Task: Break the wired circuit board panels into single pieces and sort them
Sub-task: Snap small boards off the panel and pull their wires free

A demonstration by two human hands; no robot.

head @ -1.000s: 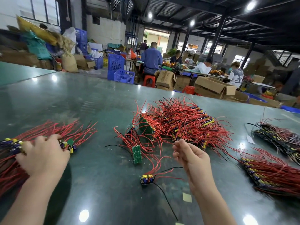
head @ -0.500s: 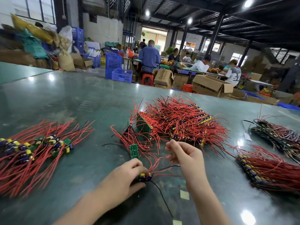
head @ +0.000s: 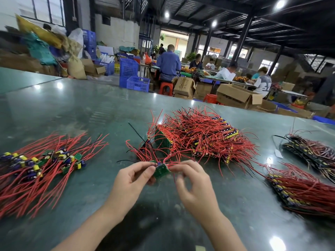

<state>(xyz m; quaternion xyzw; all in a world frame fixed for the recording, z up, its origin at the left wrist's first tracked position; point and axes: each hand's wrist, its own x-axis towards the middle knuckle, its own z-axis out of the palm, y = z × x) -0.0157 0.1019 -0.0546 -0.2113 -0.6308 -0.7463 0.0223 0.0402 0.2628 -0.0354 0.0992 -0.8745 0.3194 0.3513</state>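
While pinched between left hand point(head: 134, 176) and right hand point(head: 194, 180), held for snapping: small green board point(head: 161, 170), mid-table. Sorted singles point(head: 41, 163) piled at nine o'clock, unbroken panels point(head: 199, 136) at one o'clock, within reach.

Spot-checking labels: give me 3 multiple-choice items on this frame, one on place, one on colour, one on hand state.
1. Where does the pile of single boards lie?
A. at the left of the table
B. in a blue crate
C. on a carton

2. What colour are most wires in the middle heap?
A. white
B. red
C. blue

3. What is the left hand doing?
A. lying flat on the table
B. pinching a green board piece
C. pointing at the ceiling

Key: 1 A, it lies on the green table; 2 B, red strands dominate; 3 B, both it and the right hand pinch the piece.
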